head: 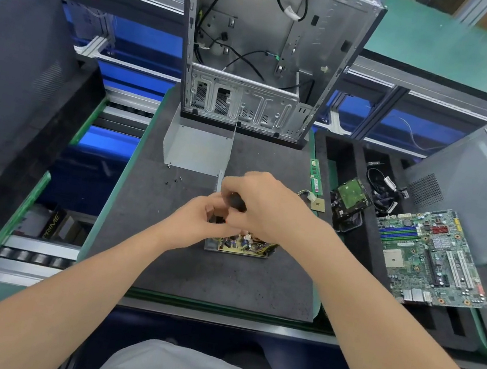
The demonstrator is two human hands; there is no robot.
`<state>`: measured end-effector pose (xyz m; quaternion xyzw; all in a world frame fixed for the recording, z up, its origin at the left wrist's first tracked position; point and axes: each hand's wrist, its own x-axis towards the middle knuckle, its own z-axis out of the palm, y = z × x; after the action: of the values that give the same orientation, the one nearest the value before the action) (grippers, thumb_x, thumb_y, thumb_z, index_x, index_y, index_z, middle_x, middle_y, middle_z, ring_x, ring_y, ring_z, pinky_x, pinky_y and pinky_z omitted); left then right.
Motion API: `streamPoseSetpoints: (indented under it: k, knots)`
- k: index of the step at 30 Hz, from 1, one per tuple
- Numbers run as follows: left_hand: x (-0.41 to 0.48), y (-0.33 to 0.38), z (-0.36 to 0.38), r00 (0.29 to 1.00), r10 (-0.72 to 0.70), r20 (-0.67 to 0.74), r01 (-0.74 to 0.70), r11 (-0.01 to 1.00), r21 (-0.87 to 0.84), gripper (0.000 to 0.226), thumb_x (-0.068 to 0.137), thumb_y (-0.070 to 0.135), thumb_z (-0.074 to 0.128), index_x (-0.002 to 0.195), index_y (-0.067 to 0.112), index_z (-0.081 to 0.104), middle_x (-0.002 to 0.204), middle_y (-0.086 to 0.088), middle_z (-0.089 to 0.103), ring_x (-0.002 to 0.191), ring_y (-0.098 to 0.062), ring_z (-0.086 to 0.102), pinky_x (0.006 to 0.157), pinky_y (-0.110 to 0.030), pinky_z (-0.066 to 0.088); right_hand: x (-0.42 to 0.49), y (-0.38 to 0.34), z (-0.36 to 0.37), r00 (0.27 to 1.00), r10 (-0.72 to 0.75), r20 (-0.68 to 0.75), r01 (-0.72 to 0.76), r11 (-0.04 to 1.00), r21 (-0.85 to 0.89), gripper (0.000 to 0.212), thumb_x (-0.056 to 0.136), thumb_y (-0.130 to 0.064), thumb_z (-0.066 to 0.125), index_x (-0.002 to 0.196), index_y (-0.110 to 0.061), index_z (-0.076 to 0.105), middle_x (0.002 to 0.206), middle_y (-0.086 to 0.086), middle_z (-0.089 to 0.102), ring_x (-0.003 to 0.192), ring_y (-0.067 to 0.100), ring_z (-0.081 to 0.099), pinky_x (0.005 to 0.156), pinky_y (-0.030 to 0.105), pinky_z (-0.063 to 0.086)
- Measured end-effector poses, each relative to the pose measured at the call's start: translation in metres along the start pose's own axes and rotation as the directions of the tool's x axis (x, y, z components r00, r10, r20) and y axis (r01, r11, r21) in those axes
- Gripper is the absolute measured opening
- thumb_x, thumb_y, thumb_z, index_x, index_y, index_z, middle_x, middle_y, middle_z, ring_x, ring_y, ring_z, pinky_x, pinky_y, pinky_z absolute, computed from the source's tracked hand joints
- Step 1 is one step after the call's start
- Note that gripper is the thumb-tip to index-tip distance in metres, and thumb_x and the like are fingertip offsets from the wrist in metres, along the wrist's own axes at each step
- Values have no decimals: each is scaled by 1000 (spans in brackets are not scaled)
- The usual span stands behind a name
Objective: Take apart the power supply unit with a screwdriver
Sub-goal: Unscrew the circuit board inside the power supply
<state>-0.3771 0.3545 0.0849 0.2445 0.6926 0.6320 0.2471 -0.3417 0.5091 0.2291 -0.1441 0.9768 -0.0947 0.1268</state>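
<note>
the power supply unit (242, 246) sits in the middle of the dark mat (220, 279), lid off, its crowded circuit board showing at the near edge under both hands. the right hand (264, 203) wraps around the black handle of the screwdriver (238, 201), which points down into the unit. the left hand (195, 221) curls in at the unit's left side near the tool's shaft; i cannot tell whether it pinches the shaft or the metal wall.

the unit is likely a stiff sheet-metal tray with some weight, so it should stay put if pressed down. the board inside looks fragile, with tall parts and thin wires; the steel walls are the safer hold, and their edges may be sharp.

just beyond the hands lies the grey metal cover (196, 151), with small loose screws (177, 179) beside it on the left that could roll or scatter. the open computer case (255, 58) stands at the far end of the mat. to the right lie a memory stick (315, 176), a processor chip (318, 204), a hard drive (352, 195), cables (385, 187) and a motherboard (428, 258). nothing blocks the tool, though the hands hide the screw.
</note>
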Motion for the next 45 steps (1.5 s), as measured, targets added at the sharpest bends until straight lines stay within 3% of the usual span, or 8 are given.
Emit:
streamPoseSetpoints:
  k: [10,16,19,23,28,33,40,45]
  knots:
    - [0,1,0,1000,-17,-19,17,1000,21,17,80,41,79,90,27,77,100,13,75,92,-4,71,80,-15,51,-3,5,-8,977,-202,70,204,979,-14,20,85,-14,68,97,-27,77,103,-3,56,88,13,51,71,35,50]
    - [2,0,0,1000,-10,17,9,999,40,19,82,37,77,98,27,78,118,13,71,134,-19,57,113,-55,45,-5,-9,8,979,19,-202,-85,943,-321,41,97,-61,45,89,-21,48,66,-1,44,63,29,49,58,33,37]
    - [1,2,1,999,-43,18,42,999,26,23,83,40,82,101,28,77,111,7,76,118,-12,67,119,-61,36,2,-8,13,972,95,-213,-149,955,-256,34,99,-50,49,87,-18,49,65,0,37,67,33,51,61,35,35]
    - [-1,6,2,1000,-11,6,11,1000,-12,20,83,41,83,100,32,76,112,11,70,110,-17,69,102,-51,52,3,-2,4,995,32,-89,-45,989,-140,12,90,-30,60,100,-25,61,88,1,62,82,33,64,64,37,50]
    - [-3,7,3,999,-14,-40,14,1000,2,15,88,28,81,93,41,77,100,16,76,93,-1,72,80,-11,51,1,6,-4,991,-127,35,128,991,-35,10,84,-15,69,91,-22,67,94,-3,49,73,10,50,62,34,48]
    - [-3,6,2,998,-43,-52,47,996,71,7,71,45,79,69,40,73,87,19,72,77,3,66,70,-8,47,0,1,-7,952,-285,114,294,954,-65,4,85,-16,74,87,-20,76,99,-1,54,91,15,50,73,40,51]
    - [0,4,2,999,-35,-30,36,999,14,23,75,38,77,98,36,78,115,18,72,104,-8,71,85,-24,57,-3,-15,12,978,-4,-209,-65,946,-319,39,100,-58,44,92,-19,45,66,-2,35,63,31,44,50,30,21]
    - [-3,5,4,999,-12,-44,13,1000,28,9,76,36,84,76,41,76,99,23,69,87,-1,70,78,-13,51,3,-11,15,984,13,-177,-45,983,-179,13,100,-32,52,101,-20,56,71,-2,43,74,34,55,60,33,33]
